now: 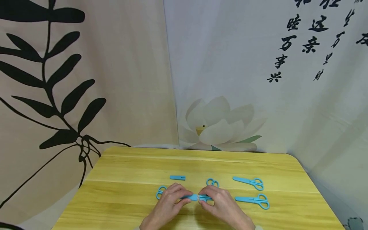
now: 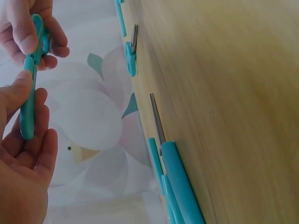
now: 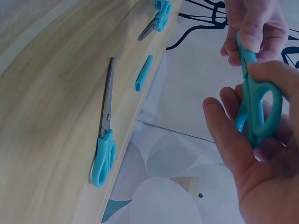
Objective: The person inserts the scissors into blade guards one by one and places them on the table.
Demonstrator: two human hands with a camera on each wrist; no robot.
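Note:
Low over the table's middle, my left hand [image 1: 168, 204] pinches the blue blade sheath [image 2: 28, 114] between thumb and fingers. My right hand [image 1: 222, 204] grips the handles of the matching blue scissors [image 3: 256, 109], thumb on top near the pivot. Sheath and handles meet end to end, and no bare blade shows between them. Beyond my right hand lies another pair of scissors [image 3: 105, 154], its metal blades bare in the right wrist view. Left of my left hand, a further pair [image 1: 160, 192] is partly hidden by the fingers. A loose blue sheath [image 1: 177, 177] lies behind both hands.
At the right of the wooden table [image 1: 129, 166] lie two sheathed scissors, a rear pair [image 1: 248, 182] and a front pair [image 1: 253, 200], handles pointing right. A printed curtain [image 1: 138, 80] hangs behind the table's back edge.

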